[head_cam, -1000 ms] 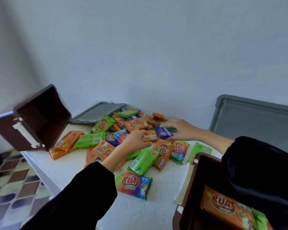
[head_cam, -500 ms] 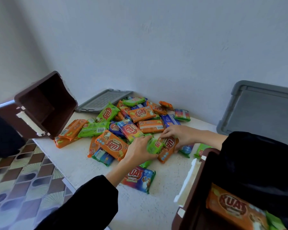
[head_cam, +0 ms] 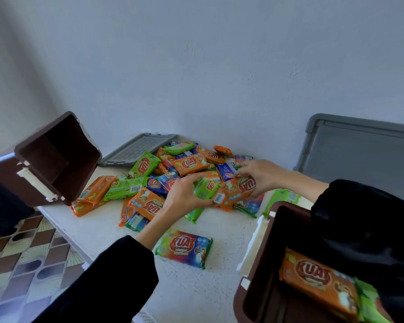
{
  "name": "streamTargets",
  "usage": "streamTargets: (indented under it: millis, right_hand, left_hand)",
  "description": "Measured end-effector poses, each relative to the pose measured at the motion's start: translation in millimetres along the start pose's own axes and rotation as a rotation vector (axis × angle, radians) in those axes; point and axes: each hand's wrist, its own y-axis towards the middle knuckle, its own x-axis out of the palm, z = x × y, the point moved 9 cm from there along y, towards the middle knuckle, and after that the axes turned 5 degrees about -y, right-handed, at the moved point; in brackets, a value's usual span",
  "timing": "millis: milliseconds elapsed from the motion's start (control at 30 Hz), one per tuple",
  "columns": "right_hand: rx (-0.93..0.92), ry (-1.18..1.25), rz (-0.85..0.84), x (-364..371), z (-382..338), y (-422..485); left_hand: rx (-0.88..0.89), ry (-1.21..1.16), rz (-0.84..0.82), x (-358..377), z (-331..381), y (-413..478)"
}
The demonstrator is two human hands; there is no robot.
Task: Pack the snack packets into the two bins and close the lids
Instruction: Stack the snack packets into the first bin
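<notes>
Left hand: our left hand [head_cam: 184,194] sits at centre frame, its fingers [head_cam: 197,202] closed round a green packet [head_cam: 205,188]; most of that packet is hidden under them.
Right hand: our right hand [head_cam: 261,176], just right of centre, has its fingers curled onto an orange packet [head_cam: 237,191], lifted above the pile and touching the green one.
Snack pile: the snack packets [head_cam: 173,169] lie heaped on the white desk [head_cam: 191,290] at mid-frame, overlapping so that many show only an edge; we cannot count them.
Lone packet: a multicoloured packet [head_cam: 184,248] lies flat, apart from the heap, lower centre.
Left bin: a brown bin [head_cam: 56,157], tilted with its mouth toward us, at the left edge; its rear is cut off by the frame, and we cannot tell what carries it.
Right bin: a second brown bin [head_cam: 254,276], lower right, cut off by the frame and partly covered by our dark sleeve [head_cam: 364,229]; an orange packet and a green one show inside.
Lids: one grey lid [head_cam: 135,149] lies flat by the wall behind the heap; a larger grey lid [head_cam: 359,148] leans at the right edge, cropped.
</notes>
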Motion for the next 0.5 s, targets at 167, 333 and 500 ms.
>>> streamTargets:
  millis: [167,333,500]
  right_hand:
    - [0.317,0.1,0.11,-48,54,-72]
    - [0.587,0.165,0.175,-80,80,-171]
    - [0.76,0.314,0.12,-77,65,-263]
  left_hand:
    - [0.196,-0.027,-0.033,-13,76,17]
    - [0.453,-0.074,-0.157,-3,163,12]
    - [0.697,-0.052,-0.394,36,235,-26]
